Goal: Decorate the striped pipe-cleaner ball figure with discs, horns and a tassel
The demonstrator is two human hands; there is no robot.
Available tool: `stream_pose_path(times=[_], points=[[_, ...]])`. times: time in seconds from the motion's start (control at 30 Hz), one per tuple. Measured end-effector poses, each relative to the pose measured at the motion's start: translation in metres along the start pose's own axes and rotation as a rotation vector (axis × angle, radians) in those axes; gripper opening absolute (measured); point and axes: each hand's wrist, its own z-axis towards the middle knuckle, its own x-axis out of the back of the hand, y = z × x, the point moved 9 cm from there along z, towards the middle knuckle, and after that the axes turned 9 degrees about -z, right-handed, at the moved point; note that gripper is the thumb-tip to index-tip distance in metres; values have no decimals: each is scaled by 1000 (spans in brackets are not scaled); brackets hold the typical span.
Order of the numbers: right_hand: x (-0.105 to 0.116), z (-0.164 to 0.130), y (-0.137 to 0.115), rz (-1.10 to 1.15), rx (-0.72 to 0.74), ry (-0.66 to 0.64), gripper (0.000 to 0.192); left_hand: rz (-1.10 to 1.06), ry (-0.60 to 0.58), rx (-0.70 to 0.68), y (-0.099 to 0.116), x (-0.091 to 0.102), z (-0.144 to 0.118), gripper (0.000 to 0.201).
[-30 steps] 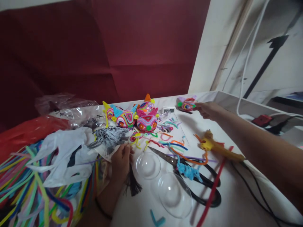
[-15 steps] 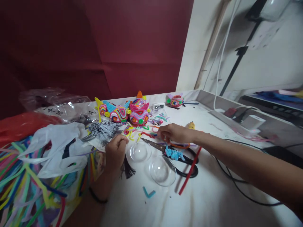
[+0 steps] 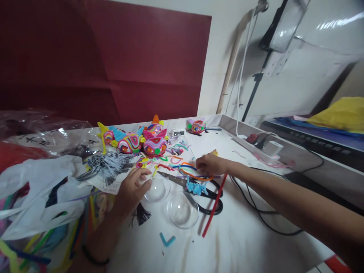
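Two hands: both of the person's own are over the white table [image 3: 244,242], well apart from each other.
Left hand [image 3: 131,189]: it rests palm down at the edge of the printed paper [image 3: 109,178], fingers loosely curled, fingertips touching the rim of the nearer clear dome [image 3: 157,189]; whether it pinches anything I cannot tell.
Right hand [image 3: 209,165]: reached across, fingers bent down onto the orange pipe cleaner [image 3: 196,176], seemingly pinching it; the grip itself is hidden under the knuckles.
Orange pipe cleaner: a loop lying on the table just beyond the scissors [image 3: 204,197], amid short coloured offcuts.
Second clear dome [image 3: 182,209]: beside the first, closer to the table's near edge.
Blue fuzzy piece [image 3: 195,187]: lying on the scissors' blades.
Red stick [image 3: 214,206]: slanting across the scissor handles.
Finished figures [image 3: 142,140]: bright, spiral-patterned, clustered at the far side; one more [image 3: 196,126] stands apart near the wall.
Left side: plastic bags [image 3: 42,182] and loose pipe cleaners.
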Motion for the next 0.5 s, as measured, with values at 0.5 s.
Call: stream_pose_path(times=[0.5], points=[[29, -19, 2, -48, -2, 148, 18, -58, -415, 11, -12, -26, -12, 85]])
